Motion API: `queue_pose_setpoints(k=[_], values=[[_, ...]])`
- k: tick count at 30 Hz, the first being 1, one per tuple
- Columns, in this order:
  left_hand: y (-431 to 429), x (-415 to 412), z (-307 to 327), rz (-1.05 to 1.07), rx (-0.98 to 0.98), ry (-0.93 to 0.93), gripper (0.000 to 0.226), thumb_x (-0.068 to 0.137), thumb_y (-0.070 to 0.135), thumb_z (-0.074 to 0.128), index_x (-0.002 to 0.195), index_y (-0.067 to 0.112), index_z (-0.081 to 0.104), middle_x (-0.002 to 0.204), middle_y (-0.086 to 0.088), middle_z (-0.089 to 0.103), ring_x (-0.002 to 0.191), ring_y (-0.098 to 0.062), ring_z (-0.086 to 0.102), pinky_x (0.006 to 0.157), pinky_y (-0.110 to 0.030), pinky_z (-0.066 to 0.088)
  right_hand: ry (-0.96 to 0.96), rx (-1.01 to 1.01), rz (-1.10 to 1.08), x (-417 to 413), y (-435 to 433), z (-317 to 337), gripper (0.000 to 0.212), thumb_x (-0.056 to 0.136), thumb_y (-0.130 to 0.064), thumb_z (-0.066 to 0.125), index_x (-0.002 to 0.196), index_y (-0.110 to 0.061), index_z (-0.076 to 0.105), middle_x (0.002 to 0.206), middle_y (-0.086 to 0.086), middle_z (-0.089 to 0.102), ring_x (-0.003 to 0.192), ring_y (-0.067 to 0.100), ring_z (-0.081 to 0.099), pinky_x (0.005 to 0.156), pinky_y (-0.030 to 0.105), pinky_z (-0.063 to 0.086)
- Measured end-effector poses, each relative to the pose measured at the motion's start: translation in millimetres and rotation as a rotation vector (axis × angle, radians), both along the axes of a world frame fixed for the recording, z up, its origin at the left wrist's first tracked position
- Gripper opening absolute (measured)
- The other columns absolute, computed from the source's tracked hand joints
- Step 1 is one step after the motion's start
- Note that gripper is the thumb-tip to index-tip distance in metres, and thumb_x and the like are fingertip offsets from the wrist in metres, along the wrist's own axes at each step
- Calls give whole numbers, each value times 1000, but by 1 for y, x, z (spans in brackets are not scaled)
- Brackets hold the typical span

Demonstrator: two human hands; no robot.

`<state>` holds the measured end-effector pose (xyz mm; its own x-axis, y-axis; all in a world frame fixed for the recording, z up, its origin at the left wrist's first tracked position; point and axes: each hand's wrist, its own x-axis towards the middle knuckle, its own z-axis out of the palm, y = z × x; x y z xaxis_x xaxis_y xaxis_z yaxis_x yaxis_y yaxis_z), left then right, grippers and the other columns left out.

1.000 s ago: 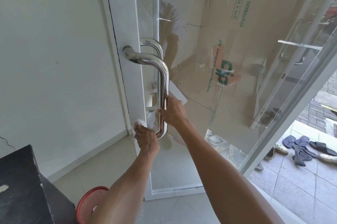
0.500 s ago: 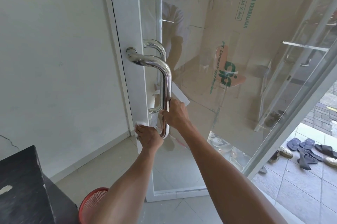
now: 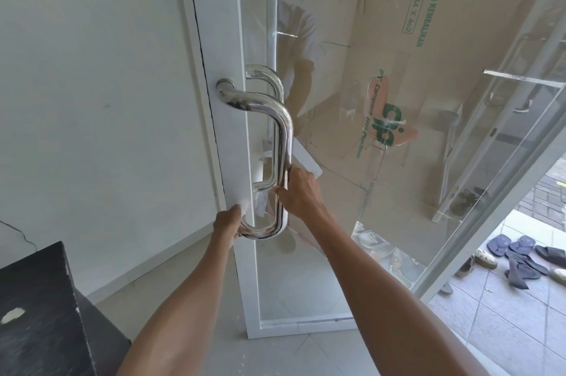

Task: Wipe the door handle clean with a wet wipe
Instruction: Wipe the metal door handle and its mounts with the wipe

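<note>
A shiny steel D-shaped door handle (image 3: 283,127) is fixed to the white frame of a glass door (image 3: 382,130). My right hand (image 3: 298,190) grips the vertical bar low down. My left hand (image 3: 229,222) is closed around the handle's lower bend, near the door frame, and presses a white wet wipe (image 3: 246,211) against it; only a small edge of the wipe shows above my fingers. A twin handle on the far side shows through the glass.
A dark cabinet (image 3: 39,308) stands at the lower left. The white wall (image 3: 92,100) is on the left. Behind the glass lean large cardboard sheets (image 3: 428,23). Several sandals (image 3: 520,256) lie on the tiled floor at the right.
My left hand with the wipe has slid from the door-frame end onto the handle's lower bend. My right hand stays on the vertical bar. The red basket has dropped out of view.
</note>
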<state>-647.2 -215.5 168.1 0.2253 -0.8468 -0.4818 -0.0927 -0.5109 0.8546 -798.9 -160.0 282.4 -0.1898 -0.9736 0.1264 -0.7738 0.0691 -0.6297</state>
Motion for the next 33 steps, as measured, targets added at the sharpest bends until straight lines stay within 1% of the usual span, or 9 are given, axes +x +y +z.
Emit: queue_pose_setpoints(k=[4, 6, 13, 16, 18, 22, 27, 30, 33], values=[[4, -4, -11, 136, 90, 314, 22, 93, 21, 40, 98, 9, 58, 85, -12, 66, 76, -27, 61, 79, -30, 46, 10, 3, -5, 0, 0, -1, 40, 86, -27, 70, 118, -10, 57, 88, 5, 63, 88, 30, 61, 66, 31, 41], [8, -8, -16, 193, 101, 509, 20, 89, 8, 37, 92, 9, 57, 73, -10, 67, 66, -24, 59, 71, -28, 48, 12, 3, -7, 0, 0, -2, 40, 85, -28, 70, 119, -11, 57, 83, 1, 58, 81, 27, 58, 65, 31, 41], [7, -12, -25, 384, 108, 900, 24, 100, 22, 41, 85, 11, 55, 90, -8, 59, 63, -17, 58, 53, -23, 46, 8, -4, -12, 0, 0, -2, 36, 84, -28, 72, 114, -12, 59, 80, -1, 56, 78, 25, 57, 66, 32, 45], [9, -4, -29, 355, 61, 898, 17, 101, 23, 51, 107, 8, 57, 101, -12, 60, 74, -20, 62, 50, -23, 55, 0, 0, -12, 2, 1, 0, 34, 84, -27, 71, 113, -12, 60, 82, 1, 60, 82, 27, 60, 68, 33, 48], [9, 2, -33, 302, 34, 828, 25, 98, 15, 55, 121, 5, 54, 110, -17, 62, 86, -24, 64, 73, -32, 57, -6, 4, -15, 2, 2, 0, 35, 84, -26, 71, 114, -13, 60, 86, 3, 63, 86, 28, 62, 70, 33, 49], [5, 11, -34, 283, 23, 691, 18, 88, 0, 66, 104, -2, 59, 124, -25, 61, 108, -34, 63, 98, -42, 50, -8, 10, -19, 3, 3, 0, 37, 85, -27, 70, 117, -13, 59, 92, 5, 66, 90, 30, 63, 70, 33, 48], [-3, 15, -24, 276, 82, 485, 26, 76, 4, 78, 93, 1, 59, 104, -21, 63, 68, -24, 61, 81, -35, 51, 13, 16, -13, 2, 7, 0, 35, 86, -27, 69, 115, -11, 58, 92, 5, 65, 90, 30, 62, 70, 34, 48], [-2, 22, -21, 142, 134, 496, 33, 81, 11, 76, 108, 4, 58, 106, -17, 63, 77, -24, 62, 86, -34, 51, 32, 21, -10, 0, 8, 0, 34, 86, -27, 69, 113, -10, 58, 94, 7, 65, 90, 30, 62, 72, 35, 49], [3, 23, -27, 105, 154, 640, 21, 87, 17, 71, 100, 7, 58, 92, -13, 63, 73, -21, 60, 81, -34, 53, 34, 22, -2, -1, 10, -1, 36, 86, -29, 68, 115, -11, 57, 97, 8, 66, 90, 30, 62, 75, 37, 52]])
